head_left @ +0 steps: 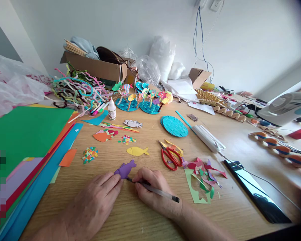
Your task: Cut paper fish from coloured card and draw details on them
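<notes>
A purple paper fish [125, 169] lies on the table, its head end partly covered by the fingertips of my left hand [95, 195]. Those fingers are close together and hold the fish down; the thumb is hidden. My right hand [154, 190] is closed around a black gel pen [163, 192], with its tip at the lower edge of the fish. Just beyond is a yellow paper fish [136, 151] with an eye and gill line drawn on it. Red-handled scissors [171, 159] rest to the right, blades pointing away from me.
Coloured paper sheets [27, 134] are stacked at left. Confetti piles [90, 155], orange paper fish [102, 135], a glue bottle [111, 109] and turquoise ovals [174, 126] lie beyond my hands. Paper scraps [203, 180], a white case [208, 138] and a phone [256, 190] sit at right.
</notes>
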A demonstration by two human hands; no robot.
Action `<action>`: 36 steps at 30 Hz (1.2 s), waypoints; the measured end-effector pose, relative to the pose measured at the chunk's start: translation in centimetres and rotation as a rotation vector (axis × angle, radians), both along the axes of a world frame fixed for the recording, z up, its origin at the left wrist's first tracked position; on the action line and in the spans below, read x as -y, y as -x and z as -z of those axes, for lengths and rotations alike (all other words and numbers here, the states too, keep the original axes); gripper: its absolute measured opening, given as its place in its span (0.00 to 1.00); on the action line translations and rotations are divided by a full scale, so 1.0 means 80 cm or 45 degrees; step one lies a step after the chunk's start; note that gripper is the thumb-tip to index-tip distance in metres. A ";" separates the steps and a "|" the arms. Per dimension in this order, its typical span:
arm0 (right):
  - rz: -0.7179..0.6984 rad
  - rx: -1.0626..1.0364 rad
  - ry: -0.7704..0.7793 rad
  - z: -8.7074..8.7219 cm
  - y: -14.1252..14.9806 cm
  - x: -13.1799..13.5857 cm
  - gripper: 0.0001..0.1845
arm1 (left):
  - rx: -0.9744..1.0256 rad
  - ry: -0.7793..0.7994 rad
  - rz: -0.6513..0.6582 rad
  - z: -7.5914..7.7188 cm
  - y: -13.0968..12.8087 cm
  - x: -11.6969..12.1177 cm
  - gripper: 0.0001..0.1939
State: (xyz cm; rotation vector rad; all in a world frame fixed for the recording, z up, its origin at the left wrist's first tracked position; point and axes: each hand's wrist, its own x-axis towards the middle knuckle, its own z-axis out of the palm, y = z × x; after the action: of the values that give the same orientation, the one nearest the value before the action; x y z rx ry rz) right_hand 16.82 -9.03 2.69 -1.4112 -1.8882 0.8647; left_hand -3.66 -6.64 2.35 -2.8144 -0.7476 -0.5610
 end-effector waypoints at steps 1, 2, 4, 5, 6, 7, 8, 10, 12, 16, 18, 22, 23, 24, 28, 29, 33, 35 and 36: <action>0.006 0.003 -0.008 -0.001 0.000 0.000 0.07 | 0.003 -0.001 0.002 0.000 0.000 0.000 0.22; 0.015 0.002 -0.014 -0.001 -0.001 0.000 0.07 | 0.007 -0.005 0.002 -0.001 0.001 0.000 0.22; 0.038 -0.009 -0.007 -0.002 -0.001 0.000 0.07 | 0.010 -0.018 0.006 -0.001 0.001 0.000 0.22; 0.050 -0.019 0.000 -0.002 -0.002 0.000 0.06 | 0.004 -0.018 0.007 -0.002 0.000 0.000 0.22; 0.060 -0.025 0.007 -0.001 -0.002 0.000 0.06 | 0.000 -0.017 0.005 -0.002 0.000 0.000 0.23; 0.068 -0.029 0.011 -0.001 -0.003 0.000 0.06 | -0.007 -0.015 -0.001 -0.002 -0.001 0.000 0.23; 0.070 -0.031 0.008 0.000 -0.003 0.000 0.06 | -0.009 -0.018 0.000 -0.002 -0.001 0.000 0.23; 0.058 -0.033 -0.008 0.002 -0.003 0.000 0.06 | -0.012 -0.032 -0.005 -0.001 -0.002 0.000 0.22; 0.039 -0.041 -0.028 0.003 -0.003 -0.001 0.06 | -0.024 -0.038 0.002 0.001 -0.003 0.000 0.22; 0.007 -0.057 -0.040 0.003 -0.002 -0.002 0.06 | -0.061 -0.024 -0.022 0.003 -0.004 0.000 0.21; -0.003 -0.050 -0.044 0.002 -0.002 -0.003 0.06 | -0.064 -0.016 -0.048 0.004 -0.005 0.000 0.21; -0.013 -0.032 -0.050 0.001 -0.003 -0.003 0.07 | -0.021 -0.026 -0.046 0.006 -0.006 0.000 0.21; -0.014 -0.033 -0.048 0.001 -0.003 -0.002 0.07 | -0.016 -0.030 -0.039 0.006 -0.006 0.000 0.21; -0.014 -0.036 -0.044 0.001 -0.002 -0.002 0.07 | -0.018 -0.031 -0.034 0.006 -0.006 0.000 0.21; -0.014 -0.047 -0.041 0.001 0.000 -0.002 0.06 | -0.043 -0.027 -0.039 0.004 -0.006 0.000 0.21; -0.014 -0.046 -0.047 0.002 0.000 -0.002 0.06 | -0.042 -0.032 -0.040 0.004 -0.006 0.000 0.21; -0.006 -0.032 -0.059 0.003 -0.001 -0.002 0.06 | -0.047 -0.029 -0.029 0.004 -0.005 -0.001 0.21; 0.009 -0.025 -0.059 0.003 -0.001 -0.002 0.06 | -0.065 -0.009 -0.034 0.005 -0.004 -0.001 0.20; 0.017 -0.022 -0.059 0.003 -0.002 -0.002 0.06 | -0.073 -0.002 -0.034 0.006 -0.004 -0.001 0.20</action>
State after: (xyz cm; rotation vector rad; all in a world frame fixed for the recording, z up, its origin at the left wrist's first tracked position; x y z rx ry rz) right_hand 16.95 -8.88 2.47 -1.3827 -1.8723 0.8192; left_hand -3.38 -6.58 1.84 -2.8018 -0.7717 -0.4745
